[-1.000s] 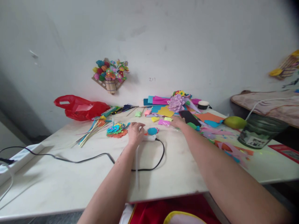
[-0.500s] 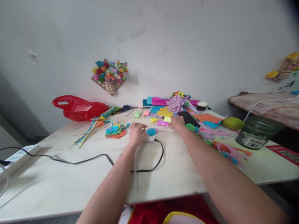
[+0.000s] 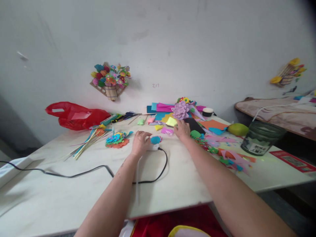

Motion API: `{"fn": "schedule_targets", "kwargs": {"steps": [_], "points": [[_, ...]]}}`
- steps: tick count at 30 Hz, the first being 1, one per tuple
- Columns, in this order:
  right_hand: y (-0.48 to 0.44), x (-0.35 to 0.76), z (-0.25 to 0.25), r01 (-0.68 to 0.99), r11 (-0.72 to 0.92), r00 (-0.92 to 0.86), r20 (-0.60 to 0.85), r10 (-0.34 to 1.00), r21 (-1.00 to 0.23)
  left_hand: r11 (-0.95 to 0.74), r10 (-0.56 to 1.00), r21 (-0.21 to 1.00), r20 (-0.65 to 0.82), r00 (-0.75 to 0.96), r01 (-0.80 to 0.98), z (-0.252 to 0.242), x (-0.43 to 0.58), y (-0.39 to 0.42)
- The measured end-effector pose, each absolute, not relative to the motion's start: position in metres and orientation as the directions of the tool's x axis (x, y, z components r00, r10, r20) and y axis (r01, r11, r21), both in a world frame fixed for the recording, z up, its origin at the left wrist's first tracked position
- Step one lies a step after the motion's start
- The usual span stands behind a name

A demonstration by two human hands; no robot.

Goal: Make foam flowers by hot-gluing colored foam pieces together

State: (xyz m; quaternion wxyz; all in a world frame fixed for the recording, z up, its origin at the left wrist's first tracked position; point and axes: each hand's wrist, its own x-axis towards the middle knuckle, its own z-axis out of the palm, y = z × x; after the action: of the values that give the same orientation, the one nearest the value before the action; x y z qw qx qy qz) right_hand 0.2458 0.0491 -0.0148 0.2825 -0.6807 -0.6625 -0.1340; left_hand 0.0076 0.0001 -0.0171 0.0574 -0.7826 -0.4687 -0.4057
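Note:
My right hand reaches to the middle of the table, its fingertips closed on the near edge of a small pale-yellow packet. A pink packet in clear wrap and a smaller yellow piece lie just beside it. My left hand rests on its side with curved fingers, thumb and forefinger apart. Close to its thumb are a blue flower-shaped cutout and a white device with a black cord, looking like a glue gun. A translucent stick extends under my left wrist.
Layered foam flowers, thin strips and a red plastic bag lie left. Coloured sheets, a purple flower, scraps, a green fruit and a dark glass jar stand right. The black cord crosses the table.
My right hand has taken hold of the pale-yellow packet and raised it slightly. My left hand keeps its pose. The whole view has shifted a little to the right.

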Motion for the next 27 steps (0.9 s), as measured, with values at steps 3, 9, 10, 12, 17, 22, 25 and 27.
{"fn": "schedule_targets", "kwargs": {"steps": [3,9,10,12,17,22,25,27], "points": [[0.041,0.231,-0.007,0.967,0.159,-0.007,0.604,0.797,-0.198,-0.583,0.658,0.267,0.709,0.254,0.767,-0.015,0.011,0.001],[0.012,0.183,0.007,0.84,0.541,-0.367,0.693,0.62,-0.04,-0.626,0.545,0.137,0.781,0.305,0.767,-0.009,0.014,0.001],[0.007,0.176,0.008,0.808,0.589,-0.412,0.697,0.587,-0.018,-0.629,0.537,0.124,0.783,0.314,0.767,-0.009,0.013,0.001],[0.001,0.166,0.008,0.756,0.653,-0.443,0.709,0.549,-0.034,-0.636,0.539,0.124,0.778,0.324,0.761,-0.009,0.009,0.001],[-0.006,0.161,0.005,0.607,0.728,-0.289,0.765,0.576,-0.318,-0.618,0.592,0.205,0.757,0.278,0.759,-0.01,0.003,0.002],[-0.006,0.163,0.005,0.552,0.689,-0.09,0.788,0.609,-0.469,-0.617,0.609,0.222,0.743,0.278,0.755,-0.01,0.003,0.002],[-0.002,0.161,0.005,0.548,0.71,-0.113,0.802,0.586,-0.442,-0.617,0.611,0.217,0.738,0.287,0.756,-0.009,0.003,0.002],[0.0,0.16,0.004,0.533,0.718,-0.117,0.802,0.586,-0.447,-0.611,0.617,0.211,0.73,0.293,0.763,-0.009,0.002,0.002]]}}
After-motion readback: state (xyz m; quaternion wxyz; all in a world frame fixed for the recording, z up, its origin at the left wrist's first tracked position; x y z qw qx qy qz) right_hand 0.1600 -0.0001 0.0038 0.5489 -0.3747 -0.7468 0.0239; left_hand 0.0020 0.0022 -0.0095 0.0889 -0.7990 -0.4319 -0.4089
